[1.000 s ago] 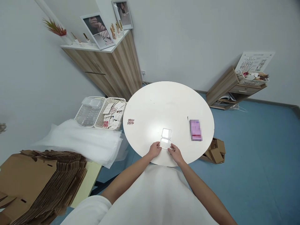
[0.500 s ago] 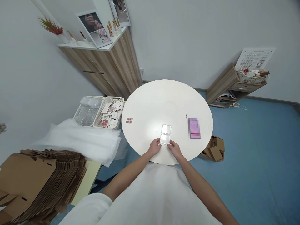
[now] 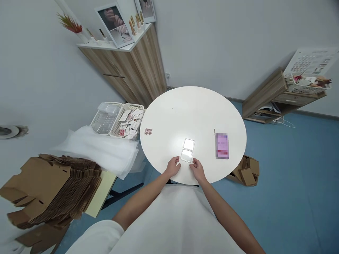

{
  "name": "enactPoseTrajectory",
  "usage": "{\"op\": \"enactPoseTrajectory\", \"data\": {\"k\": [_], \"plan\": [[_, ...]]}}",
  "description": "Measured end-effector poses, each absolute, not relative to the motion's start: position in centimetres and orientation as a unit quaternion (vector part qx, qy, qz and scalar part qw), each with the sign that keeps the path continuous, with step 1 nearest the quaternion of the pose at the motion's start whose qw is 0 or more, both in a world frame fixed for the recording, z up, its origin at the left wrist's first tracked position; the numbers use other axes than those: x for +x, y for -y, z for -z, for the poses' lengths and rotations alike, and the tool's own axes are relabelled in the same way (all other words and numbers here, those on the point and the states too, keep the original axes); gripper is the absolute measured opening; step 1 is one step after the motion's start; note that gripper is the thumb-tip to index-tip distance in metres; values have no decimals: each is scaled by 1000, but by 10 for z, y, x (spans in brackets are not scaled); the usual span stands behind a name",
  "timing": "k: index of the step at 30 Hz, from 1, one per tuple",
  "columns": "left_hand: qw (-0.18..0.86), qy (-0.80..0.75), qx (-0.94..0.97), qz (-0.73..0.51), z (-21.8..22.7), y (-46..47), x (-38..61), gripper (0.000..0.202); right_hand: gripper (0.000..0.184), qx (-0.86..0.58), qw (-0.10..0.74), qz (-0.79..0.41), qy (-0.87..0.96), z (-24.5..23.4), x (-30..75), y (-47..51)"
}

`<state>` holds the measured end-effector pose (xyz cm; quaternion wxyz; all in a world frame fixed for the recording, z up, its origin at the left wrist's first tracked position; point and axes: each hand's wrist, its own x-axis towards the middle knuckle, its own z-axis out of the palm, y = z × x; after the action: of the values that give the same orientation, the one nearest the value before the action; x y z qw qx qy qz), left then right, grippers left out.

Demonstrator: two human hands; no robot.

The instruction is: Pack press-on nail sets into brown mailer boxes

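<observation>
My left hand (image 3: 173, 166) and right hand (image 3: 197, 169) flank the open, seemingly empty clear case (image 3: 187, 150); whether either grip pinches it, I cannot tell. The pink nail set (image 3: 148, 131) lies well left of it, untouched.

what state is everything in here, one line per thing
clear case: open, both halves flat on the round table
left hand: at the case's near left corner, grip unclear
right hand: at its near right corner, grip unclear
purple item: lying flat, untouched
cardboard boxes: folded flat, stacked
card basket: full of loose cards
cabinet: shut
</observation>
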<state>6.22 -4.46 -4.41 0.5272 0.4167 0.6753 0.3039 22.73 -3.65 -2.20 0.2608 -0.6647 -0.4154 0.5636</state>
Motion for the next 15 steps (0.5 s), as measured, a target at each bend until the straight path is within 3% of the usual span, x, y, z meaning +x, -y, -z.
{"op": "enactPoseTrajectory", "data": {"k": [5, 8, 15], "plan": [[473, -694, 464, -281, 35, 66, 48, 41, 49, -686, 280, -489, 460, 14, 215, 43], [437, -706, 484, -277, 27, 74, 24, 35, 41, -635, 288, -508, 505, 4, 201, 42], [356, -750, 493, -258, 14, 46, -82, 28, 35, -554, 203, -570, 572, 0, 137, 23]]}}
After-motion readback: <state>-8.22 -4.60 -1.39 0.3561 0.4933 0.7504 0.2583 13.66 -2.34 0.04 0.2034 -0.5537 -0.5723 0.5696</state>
